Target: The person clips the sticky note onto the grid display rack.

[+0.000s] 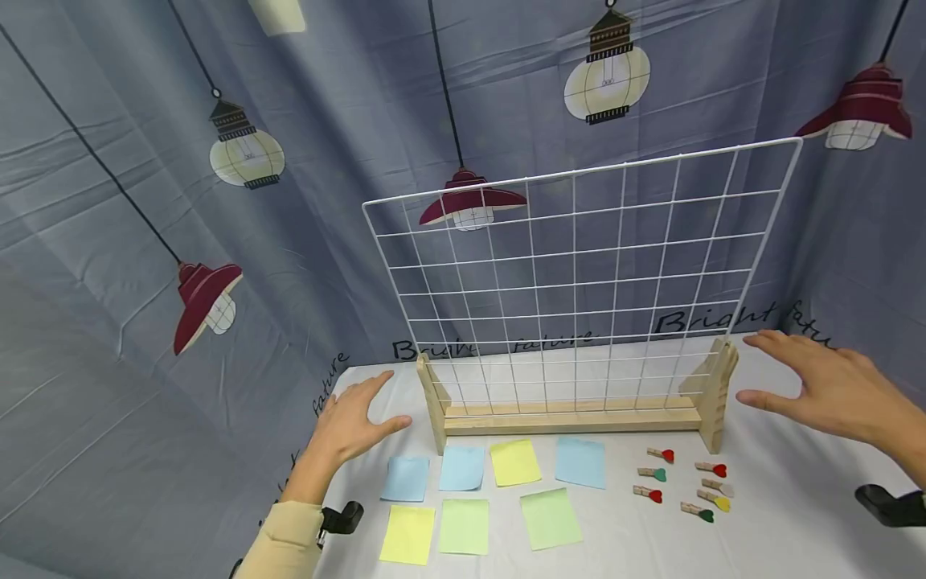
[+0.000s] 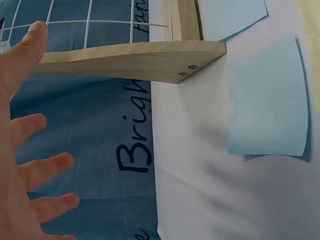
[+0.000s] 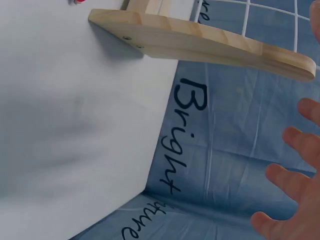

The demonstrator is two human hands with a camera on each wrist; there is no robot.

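Observation:
A white wire grid panel (image 1: 575,273) stands upright in a wooden base (image 1: 571,420) on the table. To the left of the base my left hand (image 1: 352,422) hovers with its fingers spread, apart from the wood. My right hand (image 1: 832,390) is held out likewise on the other side, holding nothing. In the left wrist view the thumb of the left hand (image 2: 25,150) overlaps the base's end piece (image 2: 135,60). The right wrist view catches the fingertips of the right hand (image 3: 295,175) below the other end piece (image 3: 210,42).
Blue, yellow and green sticky notes (image 1: 465,527) lie in two rows before the base. To their right are several small wooden clothespins (image 1: 698,511) with coloured hearts. A blue-grey curtain (image 1: 325,241) printed with lamps hangs behind the white table (image 1: 615,539).

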